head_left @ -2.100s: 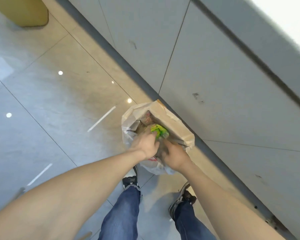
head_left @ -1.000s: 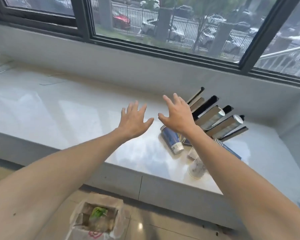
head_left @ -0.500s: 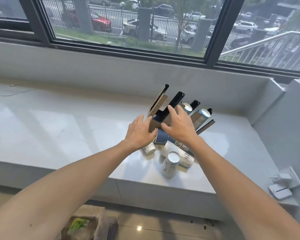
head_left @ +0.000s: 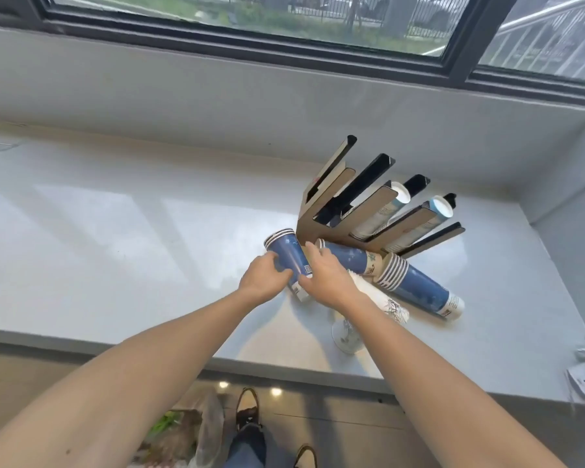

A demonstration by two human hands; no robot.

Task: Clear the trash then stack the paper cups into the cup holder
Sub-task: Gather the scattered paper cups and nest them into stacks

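Both hands, the left hand [head_left: 262,280] and right hand [head_left: 325,276], are wrapped around a blue cup stack [head_left: 289,256] lying on the bench [head_left: 115,238]. The cup holder [head_left: 338,228] just behind has cups in two slots. More cups [head_left: 416,287] lie beside it.

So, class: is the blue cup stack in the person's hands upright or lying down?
Lying down: the blue cup stack rests sideways on the counter, rims pointing away.

Premises appear commercial or office-type: a pale stone window ledge surface [head_left: 149,231], dark-framed window [head_left: 453,62] facing a fenced street, polished tiled floor [head_left: 335,430], and a paper-cup holder [head_left: 358,214].
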